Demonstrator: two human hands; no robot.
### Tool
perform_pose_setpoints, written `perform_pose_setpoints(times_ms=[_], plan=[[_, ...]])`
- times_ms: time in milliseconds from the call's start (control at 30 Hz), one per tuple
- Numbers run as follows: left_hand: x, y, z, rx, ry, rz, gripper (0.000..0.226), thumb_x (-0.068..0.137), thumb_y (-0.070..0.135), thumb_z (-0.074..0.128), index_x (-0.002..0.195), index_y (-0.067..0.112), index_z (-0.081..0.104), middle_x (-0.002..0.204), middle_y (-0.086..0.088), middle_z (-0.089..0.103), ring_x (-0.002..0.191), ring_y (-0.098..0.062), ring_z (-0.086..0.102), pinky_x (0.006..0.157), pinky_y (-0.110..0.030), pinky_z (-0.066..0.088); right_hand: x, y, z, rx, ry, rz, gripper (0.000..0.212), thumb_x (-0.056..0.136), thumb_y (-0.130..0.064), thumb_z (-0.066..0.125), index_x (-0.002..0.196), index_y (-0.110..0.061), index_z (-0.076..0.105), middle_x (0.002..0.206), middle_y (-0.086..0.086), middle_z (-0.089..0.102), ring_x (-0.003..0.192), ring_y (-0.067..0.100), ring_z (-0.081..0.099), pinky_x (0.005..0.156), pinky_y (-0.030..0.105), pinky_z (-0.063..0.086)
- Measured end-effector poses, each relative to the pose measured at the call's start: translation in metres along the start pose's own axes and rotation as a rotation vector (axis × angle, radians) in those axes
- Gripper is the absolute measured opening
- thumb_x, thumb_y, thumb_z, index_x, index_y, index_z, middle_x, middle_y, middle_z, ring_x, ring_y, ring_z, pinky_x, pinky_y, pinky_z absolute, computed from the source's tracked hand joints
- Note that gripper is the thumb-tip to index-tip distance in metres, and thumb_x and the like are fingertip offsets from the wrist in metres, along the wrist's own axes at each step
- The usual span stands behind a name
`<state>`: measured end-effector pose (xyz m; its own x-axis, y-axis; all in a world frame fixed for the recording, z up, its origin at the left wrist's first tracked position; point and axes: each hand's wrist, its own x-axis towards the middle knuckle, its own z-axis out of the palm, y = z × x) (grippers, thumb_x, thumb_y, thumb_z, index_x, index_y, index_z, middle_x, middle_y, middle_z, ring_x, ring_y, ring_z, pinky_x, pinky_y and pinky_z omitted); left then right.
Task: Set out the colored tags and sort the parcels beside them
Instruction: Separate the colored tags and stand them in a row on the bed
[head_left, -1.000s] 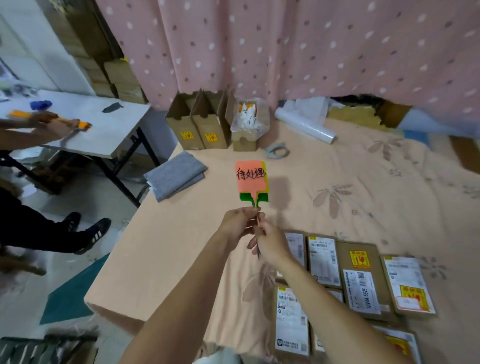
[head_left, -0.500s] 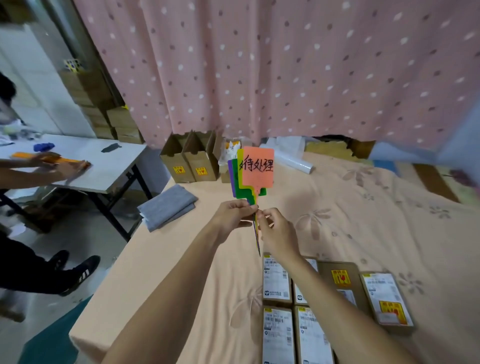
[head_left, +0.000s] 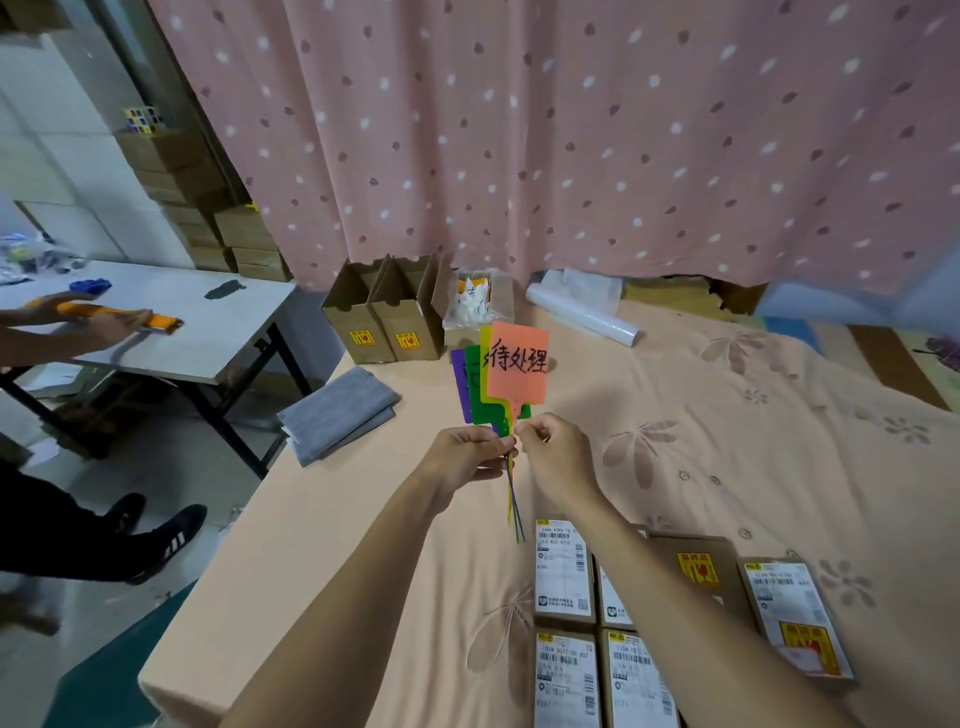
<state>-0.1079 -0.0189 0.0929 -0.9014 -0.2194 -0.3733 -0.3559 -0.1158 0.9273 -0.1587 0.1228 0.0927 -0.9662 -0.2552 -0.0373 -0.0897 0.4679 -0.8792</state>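
Observation:
I hold a fan of colored tags upright over the peach bedsheet (head_left: 727, 426). The orange tag (head_left: 518, 366) with black handwriting is in front; yellow, green (head_left: 474, 384) and purple (head_left: 459, 379) tags spread behind it to the left. My left hand (head_left: 467, 454) grips the bundle of thin stems, which hang down below it. My right hand (head_left: 556, 452) pinches the orange tag's stem just under its head. Several flat cardboard parcels (head_left: 565, 571) with white shipping labels lie in rows at the lower right.
Two open cardboard boxes (head_left: 387, 322) and a bagged toy (head_left: 475, 301) stand by the pink dotted curtain, next to a white roll (head_left: 582, 309). A folded grey cloth (head_left: 340, 410) lies at the bed's left edge. Another person works at a white folding table (head_left: 156, 322) on the left.
The tags have fanned out: yellow, green and purple now show behind the orange one. My right hand moved up from the lower stems to the orange tag's stem. The camera tilted up.

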Motion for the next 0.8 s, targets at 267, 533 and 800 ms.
perform_pose_setpoints(times_ms=[267, 533, 800], plan=[[0.022, -0.039, -0.022, -0.045, 0.078, -0.086, 0.013, 0.09, 0.01, 0.075, 0.079, 0.006, 0.069, 0.083, -0.01, 0.07, 0.069, -0.019, 0.061, 0.072, -0.027, 0.06, 0.019, 0.024, 0.041, 0.042, -0.074, 0.106, 0.016, 0.094, -0.019, 0.06, 0.085, -0.015, 0.074, 0.079, -0.008, 0.071, 0.084, 0.017, 0.065, 0.075, 0.032, 0.05], [0.044, -0.085, -0.07, -0.083, 0.231, -0.213, 0.006, 0.089, 0.01, 0.076, 0.088, 0.006, 0.071, 0.083, -0.008, 0.075, 0.066, -0.017, 0.067, 0.066, -0.023, 0.058, 0.074, 0.072, 0.083, 0.019, -0.076, 0.295, 0.024, 0.079, -0.028, 0.052, 0.075, -0.01, 0.066, 0.071, 0.009, 0.067, 0.076, 0.042, 0.067, 0.073, 0.052, 0.059], [0.055, -0.094, -0.094, -0.104, 0.227, -0.202, 0.013, 0.09, 0.011, 0.074, 0.078, 0.01, 0.069, 0.087, -0.007, 0.075, 0.069, -0.015, 0.067, 0.074, -0.027, 0.058, 0.121, 0.109, 0.124, 0.01, -0.118, 0.42, 0.021, 0.075, -0.029, 0.051, 0.06, -0.019, 0.062, 0.079, 0.012, 0.068, 0.086, 0.046, 0.07, 0.078, 0.055, 0.06]])
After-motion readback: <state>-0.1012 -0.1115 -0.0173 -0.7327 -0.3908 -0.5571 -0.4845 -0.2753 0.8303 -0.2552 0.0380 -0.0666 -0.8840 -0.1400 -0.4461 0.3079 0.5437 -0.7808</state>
